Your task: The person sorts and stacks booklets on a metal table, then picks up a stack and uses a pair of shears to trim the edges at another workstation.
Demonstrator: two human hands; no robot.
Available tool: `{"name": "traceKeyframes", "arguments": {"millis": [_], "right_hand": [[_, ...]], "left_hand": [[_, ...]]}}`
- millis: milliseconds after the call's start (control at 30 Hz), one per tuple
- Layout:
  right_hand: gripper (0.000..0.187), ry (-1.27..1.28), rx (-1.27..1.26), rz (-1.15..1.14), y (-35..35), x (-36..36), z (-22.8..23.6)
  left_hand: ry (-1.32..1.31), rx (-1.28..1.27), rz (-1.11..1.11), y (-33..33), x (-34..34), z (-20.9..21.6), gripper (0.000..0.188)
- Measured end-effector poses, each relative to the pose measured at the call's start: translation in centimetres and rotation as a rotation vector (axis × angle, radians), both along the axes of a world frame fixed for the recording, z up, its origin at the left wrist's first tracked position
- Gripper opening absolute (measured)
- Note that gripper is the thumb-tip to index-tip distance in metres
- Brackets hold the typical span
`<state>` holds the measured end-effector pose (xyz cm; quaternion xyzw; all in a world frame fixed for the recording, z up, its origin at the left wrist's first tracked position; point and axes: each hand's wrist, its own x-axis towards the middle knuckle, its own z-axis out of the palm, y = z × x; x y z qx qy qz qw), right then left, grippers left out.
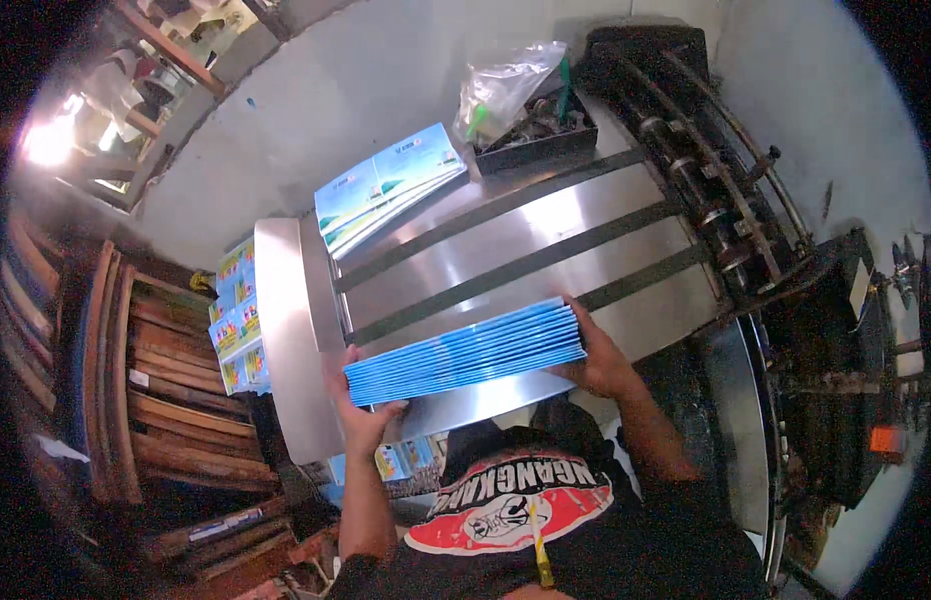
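Between my two hands is a stack of blue folded sheets (pixel 463 352), edges up toward me, held over the near side of a metal machine table (pixel 525 225). My left hand (pixel 367 412) grips the stack's left end, thumb along the lower edge. Around the right end, my right hand (pixel 600 358) is closed, its fingers partly hidden behind the sheets. Farther back on the table lies another pile of blue printed sheets (pixel 390 188), its layers slightly fanned.
Dark belts (pixel 525 248) cross the table toward a roller unit (pixel 710 200) on the right. A black tray (pixel 540 150) with a clear plastic bag (pixel 505 90) stands at the back. Colourful printed packs (pixel 237 325) and stacked wooden boards (pixel 195 440) are at the left.
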<state>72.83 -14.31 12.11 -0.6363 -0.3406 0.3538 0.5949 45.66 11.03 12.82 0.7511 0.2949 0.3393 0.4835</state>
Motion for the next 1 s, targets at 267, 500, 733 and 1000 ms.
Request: {"name": "traceKeyframes", "arguments": {"millis": [267, 500, 733, 1000], "right_hand": [[0.099, -0.301, 0.089, -0.085, -0.4, -1.7, -2.9], [0.093, 0.2, 0.102, -0.196, 0.9, -3.7, -1.0], [0.089, -0.124, 0.028, -0.329, -0.8, -7.9, -2.4], [0.081, -0.162, 0.064, -0.557, -5.0, -16.6, -5.5]], "left_hand": [[0.296, 0.442, -0.09, -0.5, -1.9, 0.7, 0.08], [0.051, -0.398, 0.055, 0.5, -1.2, -2.4, 0.061], [0.215, -0.19, -0.205, 4.4, -3.5, -6.6, 0.048], [-0.023, -0.357, -0.45, 3.3, -3.4, -4.2, 0.06]]}}
